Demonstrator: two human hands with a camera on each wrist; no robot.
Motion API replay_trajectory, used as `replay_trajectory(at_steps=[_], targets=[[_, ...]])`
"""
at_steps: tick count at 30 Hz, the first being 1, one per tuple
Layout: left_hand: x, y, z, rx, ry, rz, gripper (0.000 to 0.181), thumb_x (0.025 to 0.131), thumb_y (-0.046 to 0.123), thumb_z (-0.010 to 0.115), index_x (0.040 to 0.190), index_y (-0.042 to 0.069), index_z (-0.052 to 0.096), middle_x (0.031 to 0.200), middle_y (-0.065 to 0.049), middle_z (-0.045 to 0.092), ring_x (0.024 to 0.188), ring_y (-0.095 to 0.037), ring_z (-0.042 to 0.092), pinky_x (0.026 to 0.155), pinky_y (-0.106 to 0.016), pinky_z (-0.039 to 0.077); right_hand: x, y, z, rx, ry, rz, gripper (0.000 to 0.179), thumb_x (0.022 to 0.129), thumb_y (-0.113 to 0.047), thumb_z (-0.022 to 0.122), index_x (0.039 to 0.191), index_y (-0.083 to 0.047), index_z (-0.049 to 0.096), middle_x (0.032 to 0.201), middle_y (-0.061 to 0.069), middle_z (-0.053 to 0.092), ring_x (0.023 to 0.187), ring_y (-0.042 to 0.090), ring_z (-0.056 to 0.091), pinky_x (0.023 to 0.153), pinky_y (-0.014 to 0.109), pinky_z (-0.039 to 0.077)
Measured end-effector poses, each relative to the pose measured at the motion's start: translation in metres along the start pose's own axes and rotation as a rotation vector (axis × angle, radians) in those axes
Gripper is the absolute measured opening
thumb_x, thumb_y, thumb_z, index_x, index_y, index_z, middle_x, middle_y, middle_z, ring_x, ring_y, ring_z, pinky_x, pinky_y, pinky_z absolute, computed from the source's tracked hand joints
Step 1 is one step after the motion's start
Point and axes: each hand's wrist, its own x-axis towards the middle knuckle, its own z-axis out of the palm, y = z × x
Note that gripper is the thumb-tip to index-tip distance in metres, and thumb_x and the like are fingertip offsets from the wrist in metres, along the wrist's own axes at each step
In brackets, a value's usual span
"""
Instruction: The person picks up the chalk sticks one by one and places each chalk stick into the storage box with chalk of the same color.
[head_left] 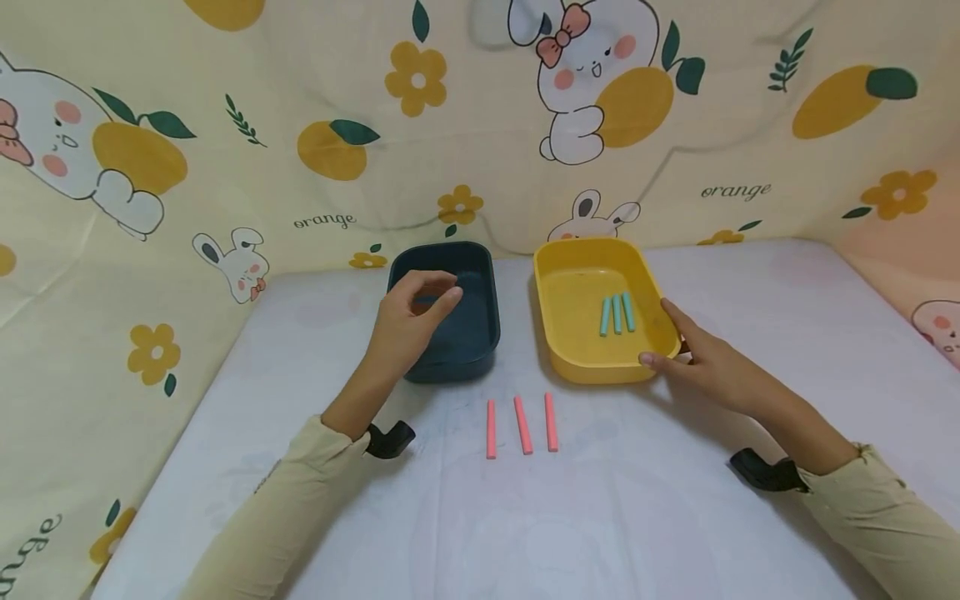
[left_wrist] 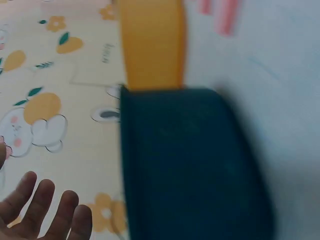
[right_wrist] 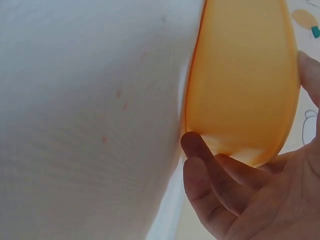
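Note:
My left hand (head_left: 411,321) is over the dark teal plastic bin (head_left: 489,342), thumb and fingers apart with nothing between them. In the left wrist view its fingers (left_wrist: 40,205) are spread beside the same bin (left_wrist: 195,165). My right hand (head_left: 708,362) grips the near right corner of the yellow bin (head_left: 592,373). The right wrist view has fingers (right_wrist: 220,185) bent against the underside of the yellow bin (right_wrist: 240,75). Three mint-green chalk-like sticks (head_left: 617,314) lie inside the yellow bin.
Three pink chalk-like sticks (head_left: 522,425) lie side by side on the white tabletop (head_left: 570,525), in front of the two bins. A printed cloth (head_left: 247,183) with rabbits and oranges hangs behind and beside the table. Black straps (head_left: 390,440) show at both wrists.

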Motion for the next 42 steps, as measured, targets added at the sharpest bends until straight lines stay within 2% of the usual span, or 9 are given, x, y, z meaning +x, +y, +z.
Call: replay_trajectory(at_steps=[4,10,14,17,24,27,30,32,42], targets=[[-0.01,-0.015,-0.013,0.09,0.025,0.014,0.032,0.097,0.032,0.065,0.123,0.013,0.065,0.121,-0.005,0.062,0.113,-0.021,0.058,0.093,-0.038,0.049,0.0,0.0,-0.002,-0.005,-0.003,0.01,0.102,0.095,-0.062,0.051,0.16,-0.013,-0.01,0.161,0.031,0.017,0.126,0.049,0.048,0.099,0.065,0.043],[-0.025,-0.031,-0.025,0.255,0.083,-0.002,0.035,0.096,0.029,0.068,0.124,0.008,0.064,0.124,-0.01,0.061,0.117,-0.03,0.058,0.095,-0.047,0.05,0.001,0.0,-0.003,0.0,-0.01,0.022,0.103,0.095,-0.062,0.053,0.16,-0.013,-0.011,0.16,0.032,0.018,0.125,0.049,0.048,0.099,0.066,0.043],[-0.033,-0.036,-0.028,0.388,0.05,-0.041,0.048,0.092,0.03,0.071,0.132,0.005,0.06,0.133,-0.018,0.052,0.125,-0.036,0.05,0.103,-0.053,0.044,0.002,0.001,-0.001,0.015,-0.007,0.02,0.103,0.095,-0.06,0.053,0.16,-0.014,-0.011,0.159,0.033,0.02,0.125,0.049,0.047,0.099,0.066,0.043],[-0.038,-0.042,-0.031,0.431,0.007,-0.09,0.06,0.09,0.028,0.075,0.14,0.002,0.053,0.139,-0.021,0.043,0.13,-0.039,0.043,0.105,-0.054,0.041,0.002,0.002,0.002,0.025,-0.007,0.015,0.102,0.095,-0.06,0.054,0.16,-0.014,-0.011,0.159,0.034,0.021,0.126,0.049,0.047,0.099,0.066,0.043],[-0.035,-0.058,-0.04,0.387,-0.06,-0.251,0.082,0.09,0.036,0.074,0.154,0.005,0.034,0.15,-0.021,0.031,0.135,-0.036,0.042,0.103,-0.051,0.047,0.001,0.001,0.003,0.012,0.006,0.009,0.103,0.095,-0.062,0.053,0.16,-0.013,-0.01,0.161,0.032,0.018,0.126,0.049,0.048,0.1,0.066,0.042],[-0.033,-0.059,-0.043,0.356,-0.121,-0.337,0.088,0.091,0.043,0.071,0.158,0.009,0.025,0.155,-0.02,0.028,0.137,-0.039,0.043,0.106,-0.053,0.045,0.001,0.0,0.003,0.018,0.008,0.007,0.103,0.095,-0.062,0.053,0.16,-0.013,-0.01,0.161,0.032,0.017,0.128,0.051,0.046,0.101,0.067,0.041],[-0.032,-0.058,-0.045,0.317,-0.17,-0.398,0.091,0.092,0.043,0.07,0.16,0.011,0.019,0.16,-0.019,0.024,0.14,-0.04,0.041,0.11,-0.054,0.041,0.001,-0.002,0.004,0.023,0.007,0.003,0.102,0.096,-0.061,0.052,0.16,-0.012,-0.011,0.161,0.033,0.017,0.13,0.052,0.043,0.101,0.068,0.04],[-0.033,-0.058,-0.045,0.286,-0.18,-0.426,0.091,0.092,0.041,0.07,0.16,0.012,0.017,0.161,-0.018,0.023,0.141,-0.04,0.04,0.111,-0.054,0.04,0.0,-0.002,0.004,0.021,0.005,0.004,0.102,0.095,-0.061,0.052,0.16,-0.012,-0.011,0.16,0.033,0.019,0.13,0.052,0.044,0.101,0.067,0.041],[-0.035,-0.054,-0.047,0.217,-0.168,-0.474,0.089,0.091,0.036,0.072,0.16,0.017,0.019,0.161,-0.012,0.025,0.141,-0.036,0.04,0.107,-0.051,0.044,0.001,0.001,0.002,-0.008,0.01,-0.005,0.102,0.095,-0.061,0.052,0.16,-0.011,-0.008,0.159,0.033,0.021,0.123,0.049,0.05,0.097,0.063,0.046]])
